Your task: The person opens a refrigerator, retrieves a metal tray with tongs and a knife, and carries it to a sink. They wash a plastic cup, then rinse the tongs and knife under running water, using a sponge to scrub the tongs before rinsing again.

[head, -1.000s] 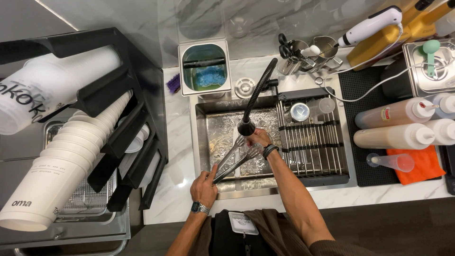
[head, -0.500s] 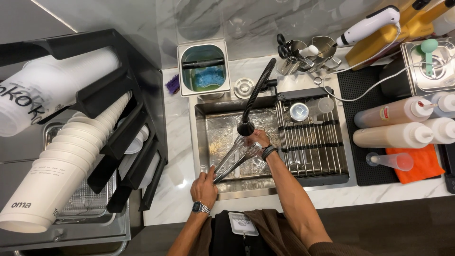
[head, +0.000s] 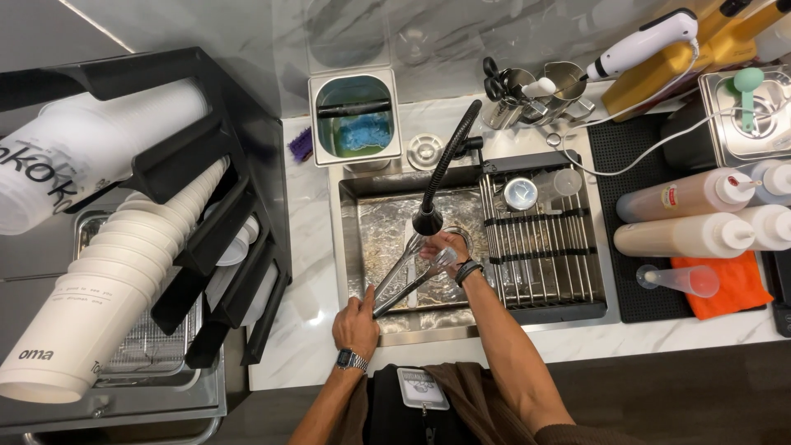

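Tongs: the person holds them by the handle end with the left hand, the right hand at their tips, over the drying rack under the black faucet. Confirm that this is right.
One thing is wrong. The tongs are over the sink, not the drying rack, which lies to its right. The rest holds: left hand at the handle end, right hand at the tips, under the black faucet. The head view shows it.

Both hands on tongs [head: 408, 276] under faucet [head: 428, 221]

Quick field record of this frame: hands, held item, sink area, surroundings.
left hand: grips the handle end of the metal tongs
right hand: at the tongs' tip end, under the black faucet
sink: steel basin, drying rack on its right side
left of sink: black rack with stacked paper cups
right of sink: squeeze bottles, orange cloth
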